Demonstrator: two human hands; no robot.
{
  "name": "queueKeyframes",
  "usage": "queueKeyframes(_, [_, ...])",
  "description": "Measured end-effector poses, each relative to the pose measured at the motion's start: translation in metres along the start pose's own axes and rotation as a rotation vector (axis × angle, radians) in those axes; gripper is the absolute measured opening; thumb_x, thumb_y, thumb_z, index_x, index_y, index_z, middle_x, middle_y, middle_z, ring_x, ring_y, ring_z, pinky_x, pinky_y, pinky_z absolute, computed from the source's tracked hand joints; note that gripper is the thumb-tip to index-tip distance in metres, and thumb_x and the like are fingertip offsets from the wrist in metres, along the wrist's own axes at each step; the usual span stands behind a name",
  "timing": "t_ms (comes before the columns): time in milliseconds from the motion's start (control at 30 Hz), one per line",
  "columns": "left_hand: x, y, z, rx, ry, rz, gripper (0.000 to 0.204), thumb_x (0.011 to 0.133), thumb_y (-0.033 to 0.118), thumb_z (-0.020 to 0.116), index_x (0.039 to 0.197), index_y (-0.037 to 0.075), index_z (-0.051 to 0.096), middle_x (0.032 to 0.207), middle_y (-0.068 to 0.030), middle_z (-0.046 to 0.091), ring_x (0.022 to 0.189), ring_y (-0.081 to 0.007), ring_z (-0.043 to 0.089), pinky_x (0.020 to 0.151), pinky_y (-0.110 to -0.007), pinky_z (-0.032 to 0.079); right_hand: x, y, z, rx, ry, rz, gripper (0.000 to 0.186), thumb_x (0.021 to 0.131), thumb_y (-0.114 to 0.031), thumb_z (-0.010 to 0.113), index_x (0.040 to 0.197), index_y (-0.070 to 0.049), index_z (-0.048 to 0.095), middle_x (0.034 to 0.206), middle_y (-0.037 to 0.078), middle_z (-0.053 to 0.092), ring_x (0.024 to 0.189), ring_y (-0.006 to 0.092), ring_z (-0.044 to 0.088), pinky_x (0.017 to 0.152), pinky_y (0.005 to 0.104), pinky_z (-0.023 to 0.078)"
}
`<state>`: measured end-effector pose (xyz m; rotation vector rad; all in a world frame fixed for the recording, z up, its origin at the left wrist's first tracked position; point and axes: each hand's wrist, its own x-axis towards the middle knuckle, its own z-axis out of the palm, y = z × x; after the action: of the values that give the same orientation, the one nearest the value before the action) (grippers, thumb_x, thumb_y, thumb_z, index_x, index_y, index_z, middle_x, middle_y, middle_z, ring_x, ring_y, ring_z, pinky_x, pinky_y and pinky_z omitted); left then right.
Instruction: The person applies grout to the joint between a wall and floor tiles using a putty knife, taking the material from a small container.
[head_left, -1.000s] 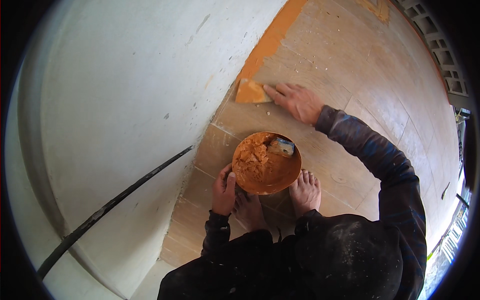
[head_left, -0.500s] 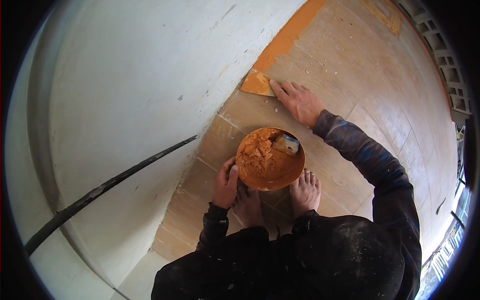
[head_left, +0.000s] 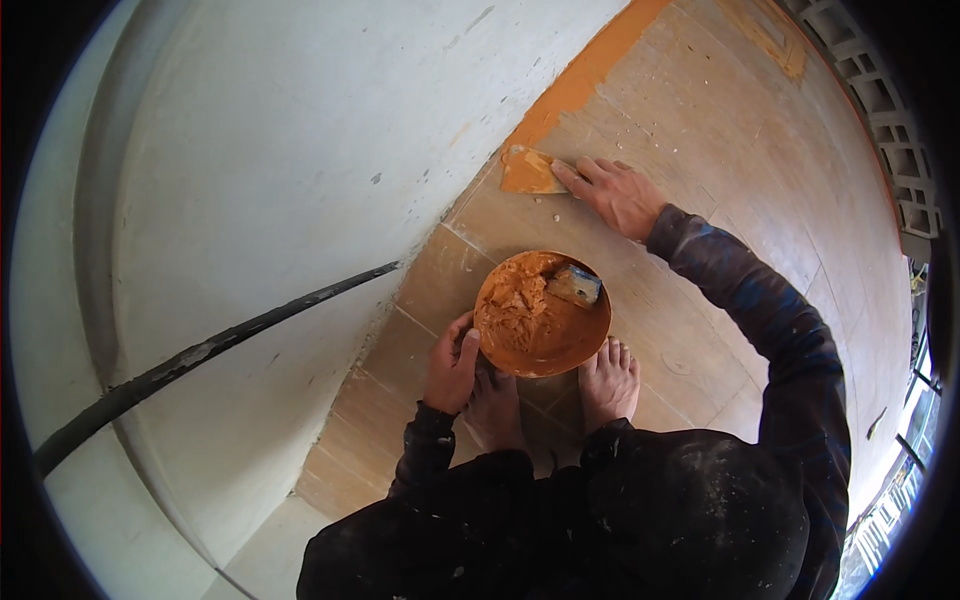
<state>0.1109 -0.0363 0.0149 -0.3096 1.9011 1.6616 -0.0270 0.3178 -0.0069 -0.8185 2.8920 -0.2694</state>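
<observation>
My right hand [head_left: 622,197] is closed round the handle end of a putty knife [head_left: 532,171]. Its wide blade carries orange paste and lies at the floor close to the foot of the wall. A broad strip of orange paste [head_left: 575,95] runs along the wall joint just beyond the blade. My left hand [head_left: 455,368] grips the left side of a round bowl [head_left: 545,372], its thumb at the rim. Thick orange paste [head_left: 520,305] fills part of the bowl, heaped on the left. A smeared, flat-bladed scraper [head_left: 575,287] rests inside near the right rim.
The white wall [head_left: 270,180] rises on the left, with a black pipe or cable [head_left: 220,345] sticking out from its base. My bare feet [head_left: 610,385] stand on the tiled floor [head_left: 690,290] behind the bowl. Pale openwork blocks [head_left: 880,95] edge the far right.
The putty knife and my right hand have shifted slightly to the right, away from the wall. The left hand keeps its grip on the bowl.
</observation>
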Motion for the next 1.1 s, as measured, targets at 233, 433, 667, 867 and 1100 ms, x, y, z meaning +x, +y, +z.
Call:
queueKeyframes(233, [-0.004, -0.002, -0.003, -0.005, 0.013, 0.001, 0.039, 0.108, 0.016, 0.051, 0.14, -0.006, 0.054, 0.131, -0.0148, 0.065, 0.121, -0.0178, 0.062, 0.104, -0.032, 0.048, 0.01, -0.004, -0.03, -0.039, -0.111, -0.044, 0.056, 0.096, -0.013, 0.05, 0.152, -0.007, 0.044, 0.125, 0.014, 0.058, 0.109, 0.0297, 0.063, 0.092, 0.042, 0.054])
queueKeyframes(433, [-0.007, -0.004, -0.004, 0.005, 0.031, 0.017, 0.039, 0.107, 0.017, 0.053, 0.138, -0.006, 0.055, 0.131, -0.0154, 0.066, 0.12, -0.0186, 0.063, 0.103, -0.033, 0.049, -0.001, 0.019, -0.013, -0.08, -0.073, -0.057, 0.055, 0.097, -0.013, 0.051, 0.152, -0.012, 0.046, 0.125, 0.012, 0.058, 0.109, 0.0282, 0.062, 0.094, 0.0425, 0.053])
queueKeyframes(667, [-0.008, -0.004, -0.003, 0.055, 0.011, 0.015, 0.039, 0.107, 0.016, 0.052, 0.139, -0.005, 0.055, 0.13, -0.0154, 0.066, 0.119, -0.0187, 0.063, 0.103, -0.033, 0.049, 0.01, 0.035, -0.052, -0.173, -0.08, -0.192, 0.054, 0.098, -0.012, 0.052, 0.151, -0.025, 0.05, 0.116, 0.006, 0.059, 0.104, 0.0241, 0.061, 0.095, 0.0394, 0.051])
queueKeyframes(867, [-0.008, 0.0, -0.004, 0.012, 0.004, -0.042, 0.039, 0.107, 0.016, 0.051, 0.139, -0.005, 0.054, 0.13, -0.0153, 0.066, 0.12, -0.0196, 0.063, 0.103, -0.033, 0.049, 0.019, 0.056, -0.04, -0.175, -0.131, -0.247, 0.053, 0.097, -0.006, 0.054, 0.146, -0.026, 0.057, 0.111, 0.006, 0.061, 0.103, 0.0233, 0.061, 0.092, 0.0408, 0.051])
queueKeyframes(1100, [-0.008, -0.01, 0.001, 0.025, 0.02, 0.005, 0.038, 0.107, 0.017, 0.051, 0.139, -0.005, 0.055, 0.129, -0.0153, 0.067, 0.118, -0.0191, 0.064, 0.101, -0.033, 0.05, -0.001, 0.012, -0.065, 0.263, -0.164, 0.06, 0.051, 0.098, -0.004, 0.052, 0.148, -0.013, 0.051, 0.106, 0.016, 0.061, 0.093, 0.0334, 0.065, 0.082, 0.0442, 0.054])
